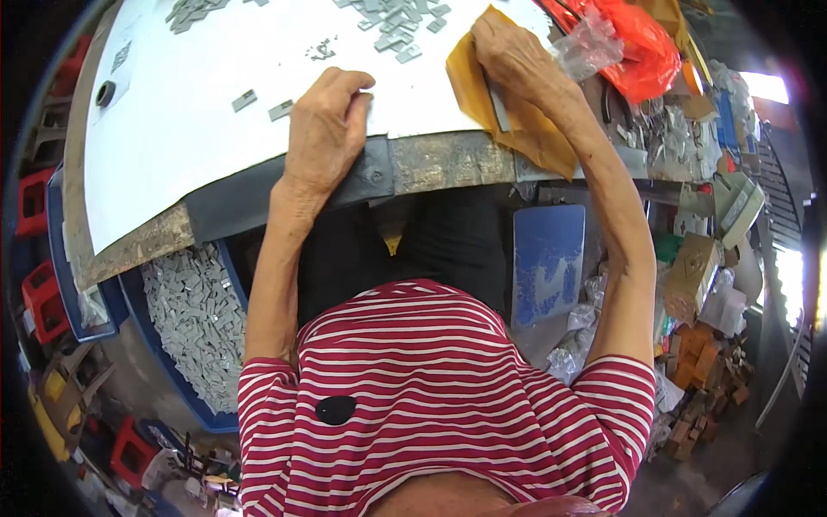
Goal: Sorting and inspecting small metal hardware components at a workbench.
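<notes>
My left hand (325,129) rests near the front edge of a white sheet (172,138) on the worktable, fingers curled in; I cannot tell whether a small grey piece is pinched in them. Two small grey rectangular pieces (262,104) lie just left of it. My right hand (512,52) presses down on a brown paper envelope (517,121) that hangs over the table edge. A pile of small grey pieces (396,26) lies between the hands, farther back.
A blue tub (194,319) full of grey pieces stands under the table at left. Red plastic bag (633,47) and clear bags lie at right. Blue stool (547,258), cardboard boxes (693,271) and wooden blocks crowd the floor at right. Red crates stand at left.
</notes>
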Demonstrator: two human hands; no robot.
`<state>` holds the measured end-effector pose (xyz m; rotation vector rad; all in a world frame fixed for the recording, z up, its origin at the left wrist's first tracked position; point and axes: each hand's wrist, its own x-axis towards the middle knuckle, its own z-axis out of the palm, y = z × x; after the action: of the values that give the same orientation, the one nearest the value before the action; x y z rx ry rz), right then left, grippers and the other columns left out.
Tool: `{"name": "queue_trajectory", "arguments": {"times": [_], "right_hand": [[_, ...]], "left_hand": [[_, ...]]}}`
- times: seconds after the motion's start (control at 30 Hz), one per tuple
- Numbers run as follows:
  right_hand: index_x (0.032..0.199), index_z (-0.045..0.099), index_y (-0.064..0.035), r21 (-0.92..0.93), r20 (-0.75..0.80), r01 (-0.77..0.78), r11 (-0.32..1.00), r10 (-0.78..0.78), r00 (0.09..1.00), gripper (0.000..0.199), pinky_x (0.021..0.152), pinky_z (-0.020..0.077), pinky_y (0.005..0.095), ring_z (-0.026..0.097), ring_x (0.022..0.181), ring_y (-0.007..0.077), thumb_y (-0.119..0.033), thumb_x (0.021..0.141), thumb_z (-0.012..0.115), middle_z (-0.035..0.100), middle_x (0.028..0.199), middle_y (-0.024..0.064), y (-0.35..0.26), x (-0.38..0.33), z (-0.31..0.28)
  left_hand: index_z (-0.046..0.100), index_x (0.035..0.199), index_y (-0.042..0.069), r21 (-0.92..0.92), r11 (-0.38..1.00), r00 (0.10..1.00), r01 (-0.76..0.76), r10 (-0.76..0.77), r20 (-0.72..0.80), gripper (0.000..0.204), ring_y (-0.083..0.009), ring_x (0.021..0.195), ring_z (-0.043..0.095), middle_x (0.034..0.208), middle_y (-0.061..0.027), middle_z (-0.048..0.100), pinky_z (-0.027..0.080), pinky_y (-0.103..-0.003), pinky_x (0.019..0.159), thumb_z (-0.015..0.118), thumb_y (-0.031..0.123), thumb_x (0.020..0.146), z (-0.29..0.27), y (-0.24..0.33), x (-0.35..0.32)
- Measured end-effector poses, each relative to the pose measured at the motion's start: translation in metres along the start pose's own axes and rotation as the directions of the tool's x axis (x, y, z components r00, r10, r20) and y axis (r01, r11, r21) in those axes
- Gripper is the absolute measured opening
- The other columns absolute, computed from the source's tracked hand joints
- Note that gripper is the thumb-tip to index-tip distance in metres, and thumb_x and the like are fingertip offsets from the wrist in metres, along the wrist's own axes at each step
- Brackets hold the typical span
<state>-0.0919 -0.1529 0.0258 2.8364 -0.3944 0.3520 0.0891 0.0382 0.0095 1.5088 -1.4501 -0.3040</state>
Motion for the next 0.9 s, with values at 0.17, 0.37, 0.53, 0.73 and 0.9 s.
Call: {"name": "queue_trajectory", "arguments": {"times": [0.17,0.37,0.53,0.73,0.9], "right_hand": [[0.084,0.047,-0.0009,0.073,-0.060,-0.137,0.988,0.141,0.988,0.010,0.061,0.0468,0.0370,0.057,0.072,0.0316,-0.004,0.076,0.051,0.053,0.077,0.0156,0.001,-0.008,0.005],[0.083,0.055,-0.0018,0.435,-0.055,-0.406,0.804,0.474,0.879,0.011,0.058,0.0457,0.0324,0.058,0.065,0.0268,-0.012,0.079,0.055,0.057,0.071,0.0136,-0.008,-0.013,-0.003],[0.084,0.059,-0.0013,0.682,0.247,-0.594,0.427,0.629,0.737,0.016,0.054,0.0426,0.0222,0.052,0.058,0.0085,-0.016,0.080,0.059,0.057,0.065,0.0024,-0.005,-0.019,-0.005],[0.086,0.061,0.0007,0.898,0.428,-0.389,-0.206,0.611,0.666,0.013,0.049,0.0386,0.0145,0.048,0.056,0.0038,-0.009,0.079,0.063,0.057,0.069,0.0013,-0.031,-0.021,-0.029],[0.082,0.060,0.0002,0.895,0.445,-0.321,-0.309,0.583,0.680,0.010,0.051,0.0406,0.0163,0.049,0.057,0.0042,-0.009,0.079,0.062,0.058,0.070,0.0018,-0.054,-0.026,-0.043]], "left_hand": [[0.058,0.085,-0.003,-0.016,1.000,1.000,0.000,0.000,-0.005,0.011,-0.0246,0.061,0.056,0.078,-0.0133,0.057,0.044,-0.031,0.057,0.055,-0.003,0.074,0.000,0.000,0.000],[0.060,0.087,-0.003,-0.023,0.995,0.995,0.098,-0.097,0.033,0.013,-0.0220,0.067,0.057,0.079,-0.0136,0.059,0.045,-0.030,0.062,0.055,0.001,0.075,-0.003,0.003,0.009],[0.060,0.091,-0.002,0.101,0.994,0.998,-0.028,0.021,0.064,0.016,-0.0237,0.071,0.059,0.084,-0.0140,0.060,0.047,-0.031,0.067,0.055,0.003,0.077,0.015,-0.001,0.036],[0.061,0.084,-0.001,0.324,0.938,0.992,-0.124,0.106,0.071,0.012,-0.0311,0.080,0.057,0.082,-0.0158,0.055,0.048,-0.037,0.072,0.054,0.002,0.074,0.044,-0.001,0.052],[0.058,0.089,0.000,0.318,0.942,0.991,-0.106,0.074,0.111,0.014,-0.0260,0.071,0.057,0.081,-0.0123,0.053,0.046,-0.035,0.066,0.058,0.003,0.076,0.048,-0.010,0.045]]}}
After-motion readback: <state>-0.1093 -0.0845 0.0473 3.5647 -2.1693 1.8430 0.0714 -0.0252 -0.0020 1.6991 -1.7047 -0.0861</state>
